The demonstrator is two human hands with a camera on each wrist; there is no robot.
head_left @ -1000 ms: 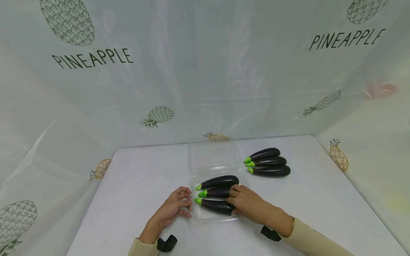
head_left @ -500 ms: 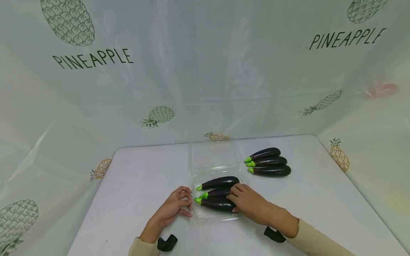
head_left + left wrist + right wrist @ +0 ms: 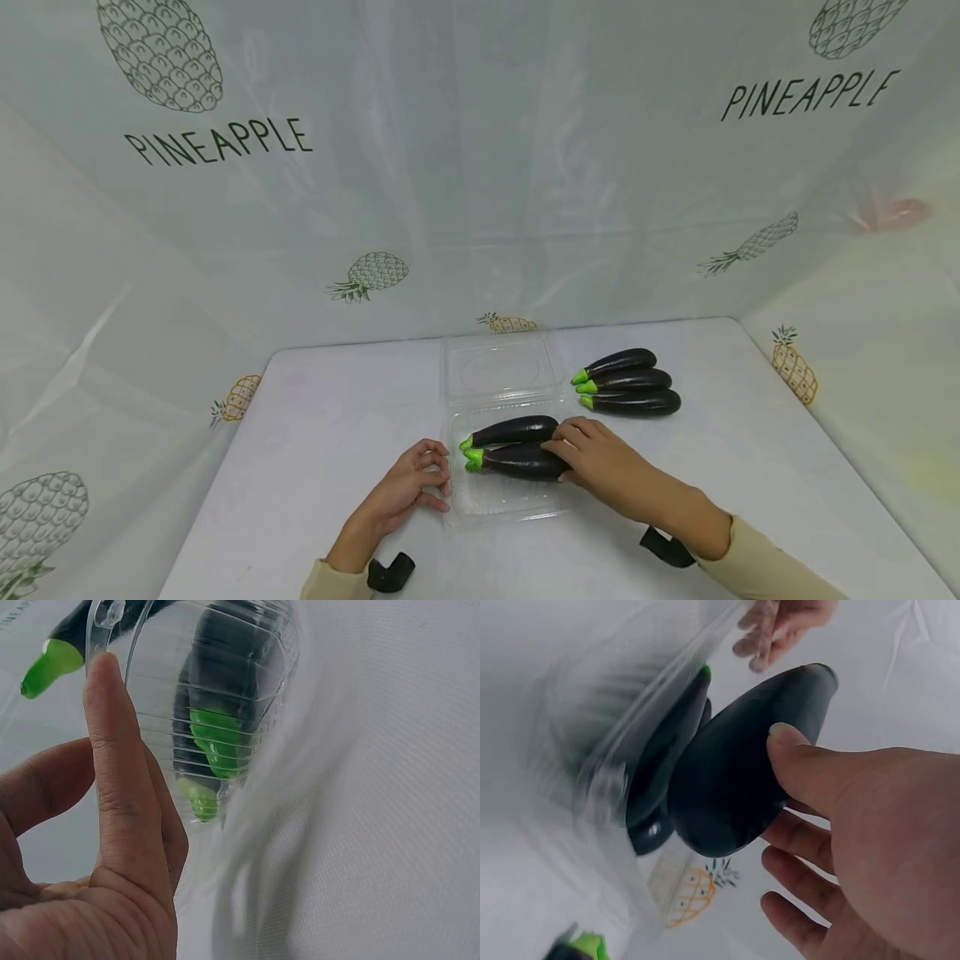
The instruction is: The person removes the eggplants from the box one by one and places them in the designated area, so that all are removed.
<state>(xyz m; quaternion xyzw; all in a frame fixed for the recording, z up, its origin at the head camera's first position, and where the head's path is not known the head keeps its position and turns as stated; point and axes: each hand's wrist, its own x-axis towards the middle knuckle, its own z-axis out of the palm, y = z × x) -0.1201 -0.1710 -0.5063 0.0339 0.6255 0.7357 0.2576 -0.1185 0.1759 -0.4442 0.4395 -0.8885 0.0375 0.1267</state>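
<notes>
Gripped at its thick right end, one dark eggplant (image 3: 525, 462) is being pinched between thumb and fingers of the right hand (image 3: 600, 471), above the clear container (image 3: 506, 502). At the container's left rim the left hand (image 3: 412, 479) is being held with fingers loosely bent, nothing gripped; firm contact can't be confirmed. Glossy skin is being judged slippery, body probably firm, light, not fragile; a hold round the thick end is being rated safer than one on the green stem. Container plastic is being taken as thin, easily flexed. Held eggplant's stem is being hidden in the right wrist view. Beside the far eggplant (image 3: 513, 429) inside, another is being mostly covered in the head view; container edges are being blurred by transparency.
</notes>
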